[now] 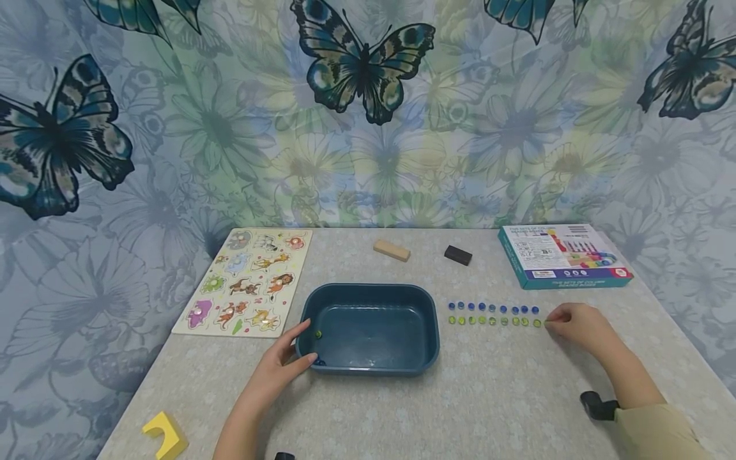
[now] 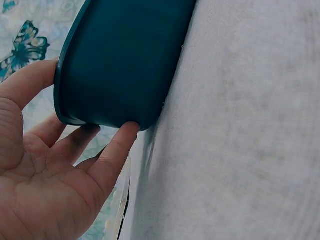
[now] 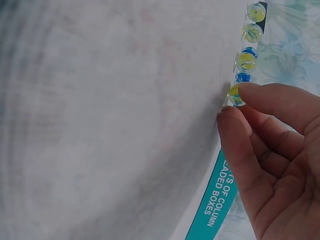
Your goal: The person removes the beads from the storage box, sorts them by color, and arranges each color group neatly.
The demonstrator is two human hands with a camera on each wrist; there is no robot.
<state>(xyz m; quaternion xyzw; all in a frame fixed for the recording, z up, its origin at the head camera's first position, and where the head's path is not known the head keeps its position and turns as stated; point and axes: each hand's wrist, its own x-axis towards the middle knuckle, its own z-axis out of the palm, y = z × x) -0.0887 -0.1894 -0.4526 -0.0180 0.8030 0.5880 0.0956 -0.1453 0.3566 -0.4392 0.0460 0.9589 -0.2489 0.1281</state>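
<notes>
My left hand (image 1: 275, 367) holds the left end of a dark teal plastic tub (image 1: 374, 369), fingers on its left side and thumb on the near rim. In the left wrist view its fingers touch the tub's outer wall (image 2: 125, 60). Inside the tub lie a green marble (image 1: 318, 334) and something dark blue by the thumb. At the right end of two marble rows, my right hand (image 1: 581, 326) pinches a clear yellow-and-blue marble (image 3: 236, 95) between thumb and forefinger. The blue row (image 1: 491, 308) lies behind the yellow-green row (image 1: 492, 321).
A puzzle board with animal pictures (image 1: 241, 281) lies at the left. Behind the tub are a wooden block (image 1: 392, 250) and a black block (image 1: 458, 255). A teal-edged game box (image 1: 566, 255) sits back right; a yellow arch block (image 1: 165, 436) lies front left.
</notes>
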